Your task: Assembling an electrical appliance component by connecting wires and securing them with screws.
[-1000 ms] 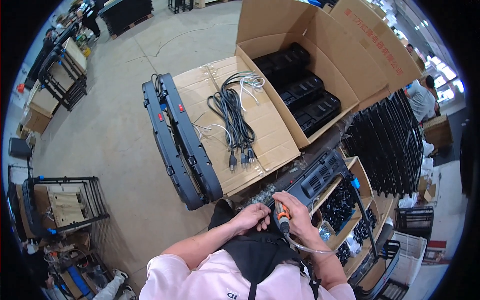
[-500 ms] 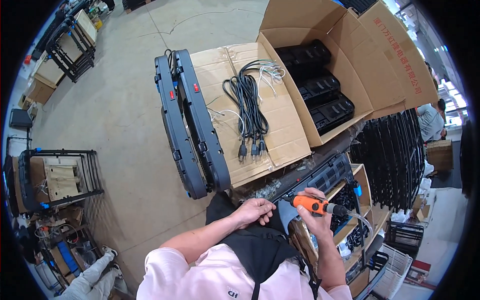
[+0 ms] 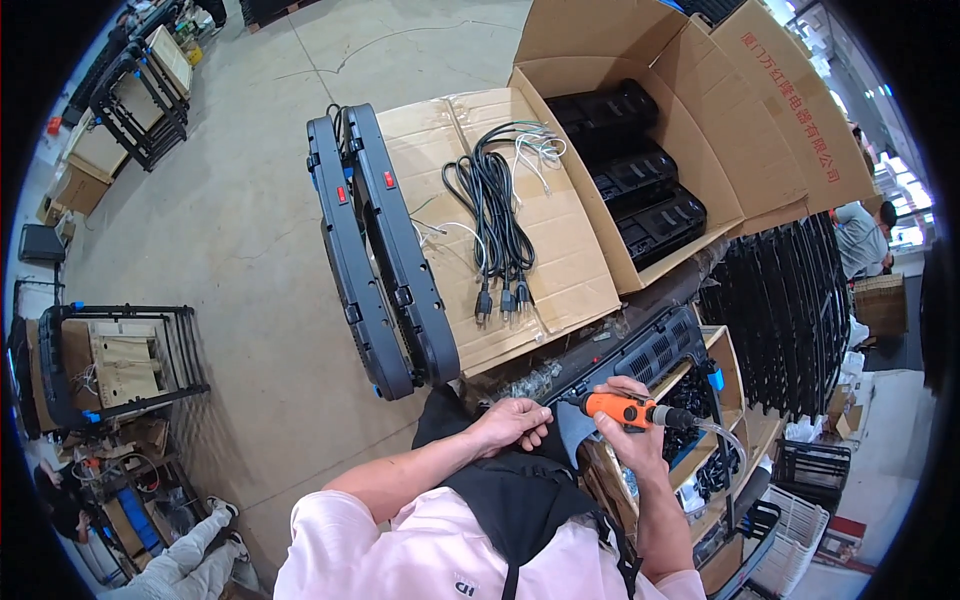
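Observation:
An orange air screwdriver (image 3: 622, 408) lies in the grip of my right hand (image 3: 632, 440), its tip pointing left and a clear hose trailing from its back end. Close to that tip, my left hand (image 3: 512, 425) is closed, thumb and fingers pinched together; whatever they hold is too small to make out. Just beyond the screwdriver stretches a long dark plastic housing (image 3: 650, 352) with vent slots. Black power cords (image 3: 495, 215), bundled with their plugs toward me, rest on a cardboard sheet (image 3: 575, 275).
Two long dark housings with red switches (image 3: 400, 250) stand at the sheet's left edge. An open carton (image 3: 730, 150) holds several black plastic parts. Wooden bins (image 3: 722, 370) of small parts sit at right, beside stacked black frames (image 3: 785, 310). Another person's legs (image 3: 185, 555) show lower left.
Both my hands and the screwdriver keep nearly the same place. The view has shifted very slightly. At the lower left edge, a person in dark clothing has come into sight.

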